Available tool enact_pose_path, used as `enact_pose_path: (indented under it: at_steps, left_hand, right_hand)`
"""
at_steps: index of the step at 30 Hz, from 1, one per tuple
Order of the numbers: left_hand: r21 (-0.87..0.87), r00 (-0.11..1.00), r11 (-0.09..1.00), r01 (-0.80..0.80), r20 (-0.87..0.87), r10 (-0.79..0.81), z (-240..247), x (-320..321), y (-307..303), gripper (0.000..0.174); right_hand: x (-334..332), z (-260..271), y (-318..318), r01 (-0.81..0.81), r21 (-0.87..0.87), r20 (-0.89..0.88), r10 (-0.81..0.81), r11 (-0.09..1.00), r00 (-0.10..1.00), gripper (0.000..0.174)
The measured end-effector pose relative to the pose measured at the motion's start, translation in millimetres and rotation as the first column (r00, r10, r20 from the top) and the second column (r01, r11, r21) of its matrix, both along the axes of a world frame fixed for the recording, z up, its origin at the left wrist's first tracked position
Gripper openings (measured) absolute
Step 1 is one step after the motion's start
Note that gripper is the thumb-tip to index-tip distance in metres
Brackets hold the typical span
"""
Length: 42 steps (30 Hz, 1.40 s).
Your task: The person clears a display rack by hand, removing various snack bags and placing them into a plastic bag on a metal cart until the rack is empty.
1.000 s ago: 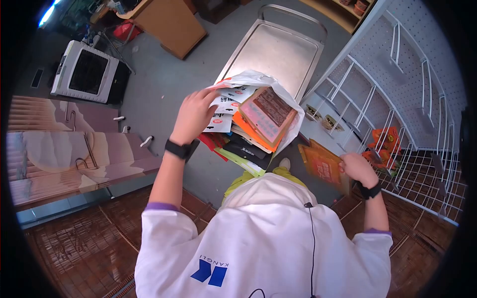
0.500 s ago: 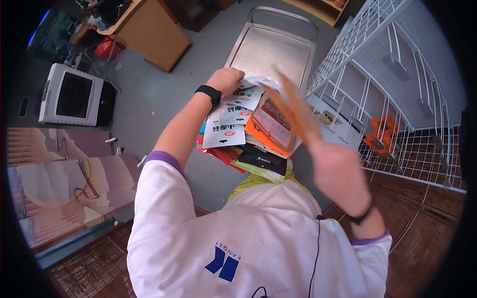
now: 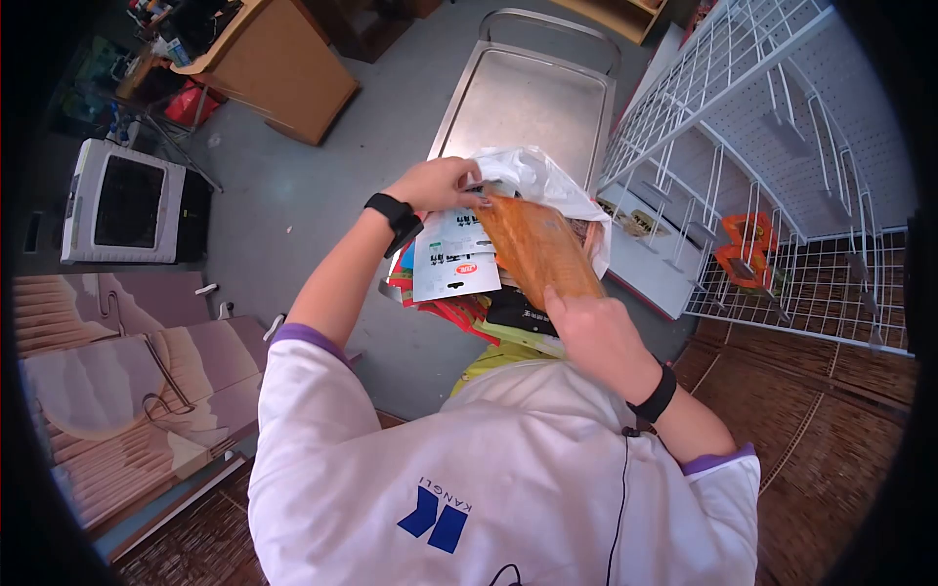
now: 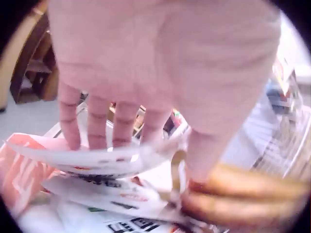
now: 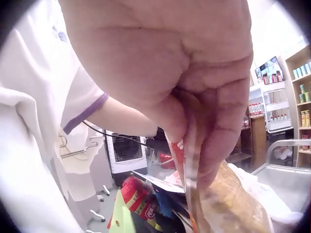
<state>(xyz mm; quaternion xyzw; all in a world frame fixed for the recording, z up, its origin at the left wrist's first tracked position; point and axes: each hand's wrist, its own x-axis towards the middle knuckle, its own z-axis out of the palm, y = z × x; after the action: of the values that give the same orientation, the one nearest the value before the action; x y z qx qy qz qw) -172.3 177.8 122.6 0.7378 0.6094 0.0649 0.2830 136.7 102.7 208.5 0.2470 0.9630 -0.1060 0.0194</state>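
Observation:
A white plastic bag [image 3: 547, 181] full of flat food packets stands in front of me, its mouth spread. My right hand [image 3: 606, 337] pinches orange-brown packets [image 3: 542, 244] by their near end, thumb on one side and fingers on the other. Their far end is over the bag's mouth, close to my left thumb. At the bag's left side, my left hand [image 3: 440, 186] has its fingers reaching down behind white printed packets [image 4: 116, 194], thumb apart from them. A white packet with black lettering [image 3: 454, 269], a black packet [image 3: 518, 313] and red packets [image 3: 459, 317] stick out nearer my body.
Beyond the bag stands a metal trolley [image 3: 532, 98]. A white wire rack [image 3: 723, 195] with hooks rises on the right, with orange packs [image 3: 747, 249] hanging on it. A wooden desk [image 3: 278, 83] and a white-framed machine [image 3: 122, 200] are at the left.
My right hand has swung the orange-brown packets up from the lower right and over to the bag's mouth. My left hand has shifted from the bag's rim to behind the white packets.

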Motion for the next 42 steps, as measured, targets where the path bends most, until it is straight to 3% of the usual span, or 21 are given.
enact_pose_path:
  at_steps: [1, 3, 6, 8, 9, 11, 19, 21, 22, 26, 30, 36, 37, 39, 41, 42]
  left_hand:
    - [-0.114, 0.988, 0.993, -0.003, 0.152, 0.021, 1.3, -4.1, -3.4, 0.031]
    - [-0.212, 0.98, 0.977, 0.009, 0.196, 0.033, -1.8, -14.6, -3.2, 0.037]
    - [-0.102, 0.995, 0.994, -0.041, 0.083, 0.049, -21.7, -28.2, -2.3, 0.033]
    - [0.041, 0.997, 0.998, 0.041, -0.073, -0.038, -24.6, -21.0, -5.6, 0.029]
    - [0.043, 0.997, 0.998, 0.044, -0.071, -0.041, -25.6, -15.9, -7.2, 0.029]
    - [0.234, 0.983, 0.968, 0.094, -0.173, -0.054, -28.1, -4.5, -8.1, 0.031]
    - [0.17, 0.954, 0.966, 0.192, -0.264, -0.143, -33.6, 34.3, 39.7, 0.03]
    - [-0.033, 0.923, 0.981, 0.19, -0.335, -0.19, -26.5, 50.9, 48.6, 0.045]
    - [0.035, 0.943, 0.982, 0.185, -0.287, -0.168, -28.6, 54.8, 49.3, 0.055]
    - [0.194, 0.951, 0.942, 0.274, -0.199, -0.236, -29.7, 55.5, 57.1, 0.067]
    - [0.216, 0.951, 0.929, 0.301, -0.14, -0.276, -29.3, 52.0, 55.4, 0.064]
    - [0.19, 0.962, 0.944, 0.269, -0.1, -0.254, -24.3, 50.4, 52.2, 0.057]
    - [0.144, 0.966, 0.956, 0.254, -0.092, -0.243, -22.7, 50.8, 53.0, 0.057]
    - [0.2, 0.965, 0.945, 0.258, -0.097, -0.243, -24.7, 50.7, 51.0, 0.054]
    - [0.255, 0.964, 0.931, 0.263, -0.104, -0.244, -26.4, 53.2, 50.9, 0.05]
    - [0.278, 0.945, 0.91, 0.307, -0.2, -0.258, -24.0, 56.9, 50.1, 0.045]
  right_hand:
    - [0.0, -2.5, -2.7, 0.0, 0.002, 0.002, 0.0, 1.0, 1.0, 0.037]
    - [-1.1, -13.1, -10.0, -0.055, -0.004, -0.036, 0.055, 0.998, 0.998, 0.037]
    - [-5.8, -21.5, -19.5, -0.054, 0.001, 0.019, 0.054, 0.999, 0.998, 0.038]
    - [-6.4, -19.3, -20.9, -0.052, -0.002, -0.007, 0.052, 0.999, 0.999, 0.037]
    - [-5.3, -18.2, -21.0, -0.046, -0.006, -0.031, 0.046, 0.999, 0.998, 0.036]
    - [-0.9, -17.4, -26.0, -0.044, -0.025, -0.039, 0.043, 0.999, 0.998, 0.036]
    - [2.4, -19.9, -31.1, -0.032, -0.04, -0.07, 0.029, 0.999, 0.997, 0.038]
    - [6.0, -17.5, -31.1, -0.04, -0.069, -0.139, 0.03, 0.997, 0.99, 0.038]
    - [8.1, -19.0, -32.0, -0.027, -0.07, -0.137, 0.017, 0.997, 0.99, 0.038]
    - [13.6, -26.9, -30.3, 0.037, -0.02, -0.125, -0.04, 0.999, 0.991, 0.037]
    - [16.9, -33.1, -13.4, 0.186, 0.024, -0.033, -0.185, 0.982, 0.982, 0.033]
    - [21.1, -23.6, 3.4, 0.26, 0.012, 0.029, -0.26, 0.966, 0.965, 0.027]
    - [21.7, -25.0, 6.7, 0.264, 0.015, 0.026, -0.264, 0.964, 0.964, 0.027]
    - [22.5, -31.8, 12.7, 0.316, 0.09, 0.023, -0.319, 0.944, 0.947, 0.007]
    - [19.1, -40.5, 21.7, 0.348, 0.108, -0.034, -0.347, 0.931, 0.937, 0.006]
    - [15.5, -46.1, 27.0, 0.375, 0.119, -0.087, -0.366, 0.919, 0.926, 0.006]
